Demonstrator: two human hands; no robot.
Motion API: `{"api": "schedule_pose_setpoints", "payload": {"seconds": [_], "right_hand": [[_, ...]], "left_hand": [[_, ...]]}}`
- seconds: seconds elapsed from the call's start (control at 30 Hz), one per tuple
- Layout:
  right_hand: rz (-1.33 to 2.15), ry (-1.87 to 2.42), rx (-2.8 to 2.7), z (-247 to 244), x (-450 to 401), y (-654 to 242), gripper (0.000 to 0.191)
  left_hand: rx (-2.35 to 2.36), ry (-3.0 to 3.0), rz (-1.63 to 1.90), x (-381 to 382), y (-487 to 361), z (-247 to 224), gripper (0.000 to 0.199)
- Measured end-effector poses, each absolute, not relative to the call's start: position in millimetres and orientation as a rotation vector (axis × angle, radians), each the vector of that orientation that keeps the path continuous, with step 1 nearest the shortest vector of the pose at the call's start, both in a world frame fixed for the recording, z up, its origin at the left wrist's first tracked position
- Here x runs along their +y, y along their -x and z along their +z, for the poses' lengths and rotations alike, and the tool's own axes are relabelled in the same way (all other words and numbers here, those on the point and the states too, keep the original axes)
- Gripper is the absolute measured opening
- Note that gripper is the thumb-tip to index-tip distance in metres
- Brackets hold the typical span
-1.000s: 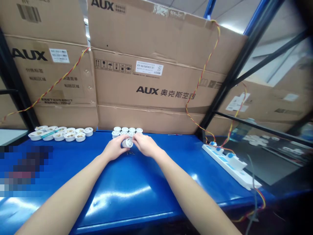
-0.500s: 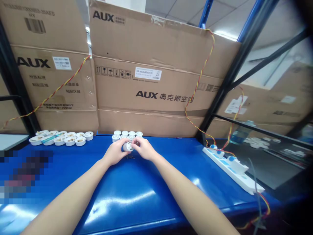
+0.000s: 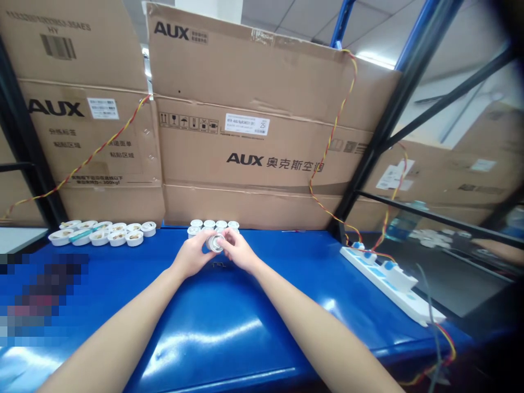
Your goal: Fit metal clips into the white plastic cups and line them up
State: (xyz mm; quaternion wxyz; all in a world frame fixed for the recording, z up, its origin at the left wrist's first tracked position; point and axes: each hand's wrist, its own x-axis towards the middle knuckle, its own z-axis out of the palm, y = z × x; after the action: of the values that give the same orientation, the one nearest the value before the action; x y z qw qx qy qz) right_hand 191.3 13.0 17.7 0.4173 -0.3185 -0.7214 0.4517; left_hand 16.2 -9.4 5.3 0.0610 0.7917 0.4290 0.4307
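Note:
A small white round cup is tilted toward the camera above the blue table. My left hand grips it from the left, thumb below and fingers over the top. The fingers of my right hand are pinched at the cup's right rim; whether they hold a small piece is too small to tell. Just behind my hands stand several white cups in rows, partly hidden by the fingers. A few small dark pieces lie on the table below the cup.
Several white cups with brownish contents stand at the back left, a teal object across some. Cardboard boxes line the back. At right are a white power strip, twisted wires, a bottle and a person's blurred arm.
My right fingers have moved slightly inward and down against the cup's rim. The cup has tilted a little more toward the camera. A person's arm has appeared at the far right.

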Motion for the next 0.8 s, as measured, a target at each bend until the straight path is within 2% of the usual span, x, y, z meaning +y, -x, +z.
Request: {"api": "schedule_pose_setpoints", "payload": {"seconds": [0.23,0.33,0.47,0.53,0.7,0.8], "right_hand": [[1.092,0.805,-1.82,17,17,-195,0.028],[0.838,0.799,-1.918,21,11,-194,0.027],[0.411,0.828,-2.056,27,-3,-190,0.047],[0.289,0.877,-2.104,31,-5,-190,0.046],[0.019,1.192,-1.96,39,15,-220,0.038],[-0.021,1.533,-1.891,32,38,-251,0.031]], "left_hand": [[1.345,-2.344,1.338,-10,-18,5,0.038],[1.376,-2.343,1.344,-8,-16,3,0.04],[1.4,-2.42,1.321,-8,-16,4,0.042],[1.397,-2.448,1.303,-9,-16,6,0.043],[1.506,-2.498,1.28,-2,-5,7,0.054],[1.824,-2.348,1.218,9,11,-5,0.046]]}}
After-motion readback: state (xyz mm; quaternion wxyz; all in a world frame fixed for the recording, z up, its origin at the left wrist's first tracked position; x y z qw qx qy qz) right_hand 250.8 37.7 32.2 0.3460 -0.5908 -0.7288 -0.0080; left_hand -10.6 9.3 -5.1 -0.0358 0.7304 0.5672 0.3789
